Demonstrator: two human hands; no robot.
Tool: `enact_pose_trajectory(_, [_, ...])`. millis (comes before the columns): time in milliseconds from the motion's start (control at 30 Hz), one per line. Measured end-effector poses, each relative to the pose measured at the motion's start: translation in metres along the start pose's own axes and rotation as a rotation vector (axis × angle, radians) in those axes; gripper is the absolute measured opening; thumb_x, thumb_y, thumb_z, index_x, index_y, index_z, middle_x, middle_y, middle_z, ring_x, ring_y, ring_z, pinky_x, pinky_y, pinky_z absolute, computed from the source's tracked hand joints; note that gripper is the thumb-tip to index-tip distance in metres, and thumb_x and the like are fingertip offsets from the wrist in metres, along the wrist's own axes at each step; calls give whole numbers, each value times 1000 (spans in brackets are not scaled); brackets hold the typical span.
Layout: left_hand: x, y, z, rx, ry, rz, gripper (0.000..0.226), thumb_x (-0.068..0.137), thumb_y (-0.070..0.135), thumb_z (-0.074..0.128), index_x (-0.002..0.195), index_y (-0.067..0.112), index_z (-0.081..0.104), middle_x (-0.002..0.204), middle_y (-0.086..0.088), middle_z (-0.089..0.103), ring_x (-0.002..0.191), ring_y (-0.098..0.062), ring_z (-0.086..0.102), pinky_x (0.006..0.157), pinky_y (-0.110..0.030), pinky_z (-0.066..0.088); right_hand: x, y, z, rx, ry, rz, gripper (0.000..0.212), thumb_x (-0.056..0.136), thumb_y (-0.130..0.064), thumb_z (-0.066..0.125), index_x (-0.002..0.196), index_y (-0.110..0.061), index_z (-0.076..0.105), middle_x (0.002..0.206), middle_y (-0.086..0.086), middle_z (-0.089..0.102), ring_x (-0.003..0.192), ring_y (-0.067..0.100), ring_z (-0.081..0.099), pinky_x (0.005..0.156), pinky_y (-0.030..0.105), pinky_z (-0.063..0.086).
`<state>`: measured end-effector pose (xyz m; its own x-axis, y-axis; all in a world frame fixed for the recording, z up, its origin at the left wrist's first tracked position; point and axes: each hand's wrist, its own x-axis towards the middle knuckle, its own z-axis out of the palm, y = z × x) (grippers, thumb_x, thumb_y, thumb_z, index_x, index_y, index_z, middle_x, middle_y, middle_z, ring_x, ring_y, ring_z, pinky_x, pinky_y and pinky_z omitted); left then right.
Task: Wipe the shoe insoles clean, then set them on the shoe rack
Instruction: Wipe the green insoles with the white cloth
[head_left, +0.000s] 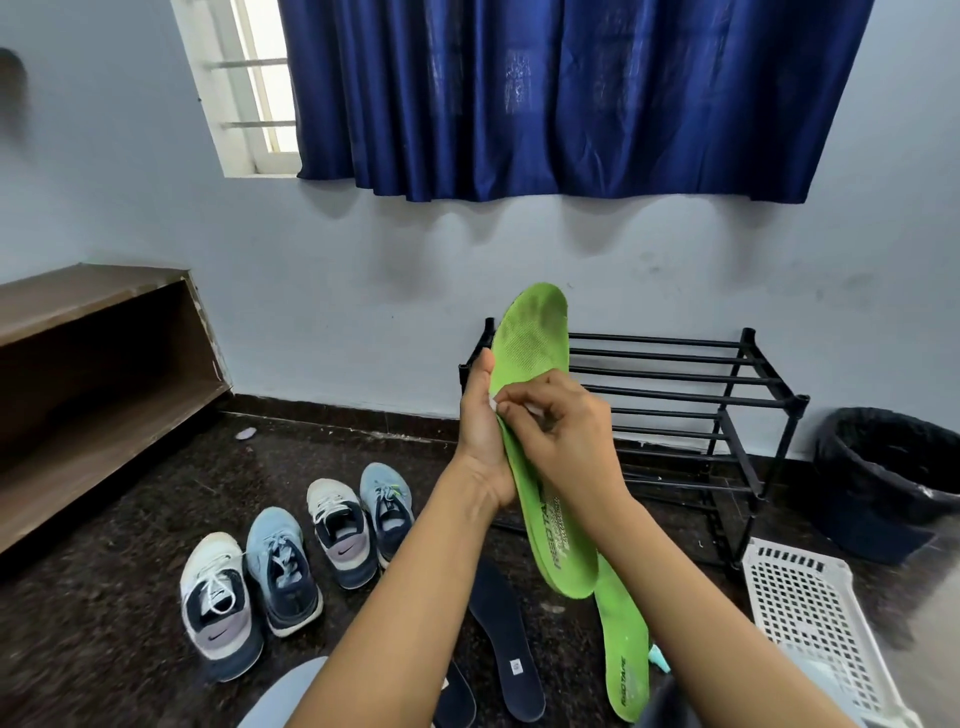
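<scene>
— What sort of place is this?
— A room in a home. On the far side a blue curtain (571, 93) hangs over a barred window (254, 93) in a pale painted wall (363, 291).
— What else shows it?
— Two pairs of sneakers (280, 566) stand on the dark speckled floor (104, 649), near left. A black shoe rack (675, 395) stands against the far wall, with a black-lined bin (883, 467) to its right and a white plastic basket (800, 613) nearer. A low wooden shelf (78, 301) runs along the left.

Wipe (492, 405) mostly hidden under right hand (561, 434) fingers.
</scene>
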<state>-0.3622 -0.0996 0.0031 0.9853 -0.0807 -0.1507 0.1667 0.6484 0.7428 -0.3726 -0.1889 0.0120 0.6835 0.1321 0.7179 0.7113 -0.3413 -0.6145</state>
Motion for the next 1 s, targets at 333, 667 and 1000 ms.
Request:
enact_pose_trajectory(333, [-9,19,-1,-156,-94,8,80,83,72,39,109,-1,60,95,-22,60,84,-32,59,87,-42,45,-24,-7,-4,44,-165,-90,10,76,-12,68,80,-18,75,74,-7,58,68,4,55,76,4,36])
enact_pose_trajectory(667, [-6,11,2,-195,-18,44,84,86,72,36,106,-3,67,102,-25,61,93,-35,60,96,-41,44,-18,-8,-9,40,-115,-65,10,76,-8,67,78,-15,74,76,-3,68,72,6,60,72,12,43])
enact_pose_trajectory(1000, [-4,-7,11,-105,84,56,57,93,57,39,65,12,57,65,-8,61,63,-19,67,71,-30,51,6,-2,-5,-5,-38,9,13,75,-3,70,77,-15,74,76,0,68,76,6,58,70,3,37])
